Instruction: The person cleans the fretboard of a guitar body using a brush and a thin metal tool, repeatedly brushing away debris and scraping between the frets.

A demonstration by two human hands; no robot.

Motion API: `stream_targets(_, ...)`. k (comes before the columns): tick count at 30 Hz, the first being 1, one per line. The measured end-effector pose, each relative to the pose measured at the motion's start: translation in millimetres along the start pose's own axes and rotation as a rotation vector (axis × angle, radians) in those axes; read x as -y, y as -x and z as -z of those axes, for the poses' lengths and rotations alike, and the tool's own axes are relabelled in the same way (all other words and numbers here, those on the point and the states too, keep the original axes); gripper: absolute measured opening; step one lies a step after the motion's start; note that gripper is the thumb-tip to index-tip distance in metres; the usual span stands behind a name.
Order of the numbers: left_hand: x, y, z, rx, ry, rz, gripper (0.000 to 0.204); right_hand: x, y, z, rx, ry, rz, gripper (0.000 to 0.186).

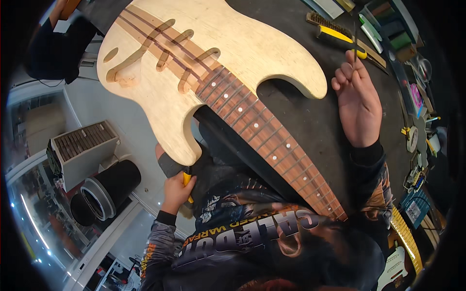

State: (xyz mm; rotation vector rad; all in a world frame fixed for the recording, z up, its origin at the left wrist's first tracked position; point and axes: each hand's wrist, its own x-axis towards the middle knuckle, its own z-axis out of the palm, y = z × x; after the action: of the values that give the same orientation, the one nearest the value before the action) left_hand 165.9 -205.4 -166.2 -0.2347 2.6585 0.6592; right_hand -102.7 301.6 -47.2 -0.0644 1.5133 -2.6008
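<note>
An unfinished pale wood guitar body [233, 34] lies across the dark bench, with darker stripes and routed pickup slots. Its fretted neck [272, 133], reddish-brown with white dot inlays, runs toward my torso at lower right. Below the body's lower horn, my left hand [175, 194] is closed around a yellow-and-black-handled tool [187, 180]; its working end is hidden. My right hand [358, 104] is raised right of the body, palm up, pinching a thin dark metal strip [355, 46] that points upward. I cannot make out its exact kind.
A wooden-handled brush [327, 23], a yellow-and-black tool [340, 40] and a green-and-white tool [370, 34] lie beyond my right hand. A tape roll [411, 139] sits farther right. Another guitar [405, 233] is at lower right. A black bin [114, 186] stands left; another person [58, 53] is upper left.
</note>
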Motion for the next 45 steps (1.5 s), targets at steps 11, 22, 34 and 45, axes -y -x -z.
stream_targets(11, 11.6, 3.7, -10.2, -0.045, -0.022, 0.010, 0.042, -3.4, -3.6, 6.8, 0.063, -0.004, 0.009, 0.025)
stream_targets(22, 15.5, 27.2, -14.7, -0.141, 0.018, 0.054, 0.043, -1.3, -5.2, 3.9, 0.054, 0.076, 0.011, 0.025)
stream_targets(34, 4.6, 25.2, 13.8, 0.073, 0.223, 0.170, 0.042, -0.4, -7.7, 2.5, 0.066, 0.102, 0.019, 0.026)
stream_targets(45, -194.9, -48.2, 206.3, -0.293, 1.422, -0.784, 0.057, -7.0, -8.7, -4.7, 0.048, 0.112, 0.028, 0.022)
